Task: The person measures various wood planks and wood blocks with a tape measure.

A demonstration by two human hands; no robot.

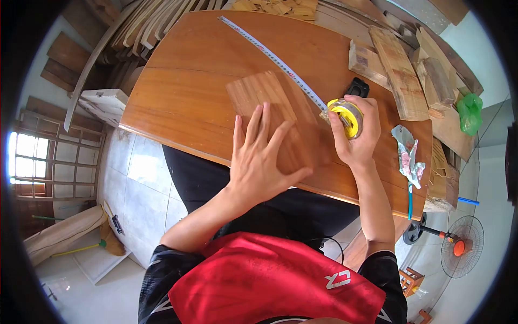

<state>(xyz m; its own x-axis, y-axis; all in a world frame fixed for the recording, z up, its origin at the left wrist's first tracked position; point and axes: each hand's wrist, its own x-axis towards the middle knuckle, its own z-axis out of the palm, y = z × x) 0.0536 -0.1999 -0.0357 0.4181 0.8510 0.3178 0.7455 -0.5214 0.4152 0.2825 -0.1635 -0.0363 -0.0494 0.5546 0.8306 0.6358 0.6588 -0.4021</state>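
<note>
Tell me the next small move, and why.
Probably bring the tape measure over the wooden board: the right hand grips it with its blade extended beside the board, not across it, while the left hand lies spread on the board.

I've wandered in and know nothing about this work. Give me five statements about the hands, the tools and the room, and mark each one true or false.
1. The right hand holds the yellow tape measure. True.
2. The tape's blade is wound fully into its case. False: it is drawn out over the table.
3. The left hand is spread over a wooden board. True.
4. The fan stands on top of the table. False: it is off the table, at the right of the picture.
5. The green plastic bag is further right in the picture than the yellow tape measure. True.
</note>
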